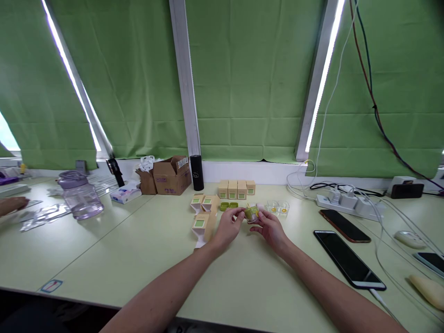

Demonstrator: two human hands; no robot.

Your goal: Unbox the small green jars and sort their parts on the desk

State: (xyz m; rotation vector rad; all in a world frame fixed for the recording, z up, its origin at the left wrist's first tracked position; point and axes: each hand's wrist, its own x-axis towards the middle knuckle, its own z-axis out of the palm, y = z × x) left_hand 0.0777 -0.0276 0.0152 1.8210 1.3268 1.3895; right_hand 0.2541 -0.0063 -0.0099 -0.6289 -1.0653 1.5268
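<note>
My left hand (227, 227) and my right hand (271, 228) meet over the table's middle, both pinched on a small green jar (251, 213) held between their fingertips. To the left of my left hand lie several opened beige cartons with green squares (202, 217). A row of closed cartons (236, 188) stands behind. Two green lids (228, 206) lie just beyond my hands, and clear trays (278, 207) sit to the right of them.
Two dark phones (348, 259) lie at the right, near a power strip (348, 203) with cables. Brown cardboard boxes (171, 175), a black cylinder (197, 172) and a clear purple jug (79, 194) stand at the back left. Another person's hand (12, 204) rests at the far left.
</note>
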